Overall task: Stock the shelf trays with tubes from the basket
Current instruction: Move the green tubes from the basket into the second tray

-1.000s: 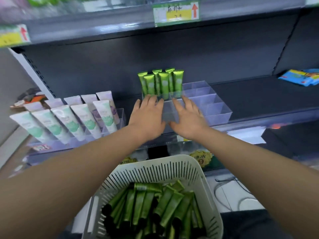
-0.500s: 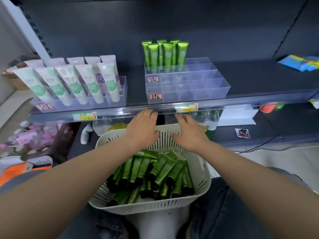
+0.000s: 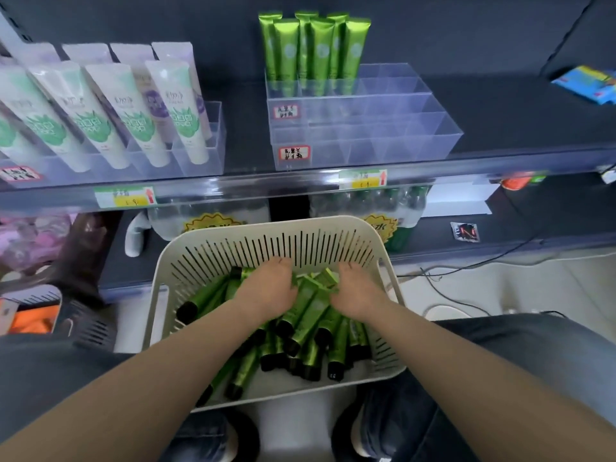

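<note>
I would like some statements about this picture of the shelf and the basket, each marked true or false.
1. The left hand and the right hand are both in the basket, on the loose green tubes. True.
2. The standing green tubes fill the front row of the clear tray. False: they stand at its back left; the front rows are empty.
3. The basket holds only one tube. False: it holds many.
4. White tubes lean in a second tray left of the clear tray. True.
</note>
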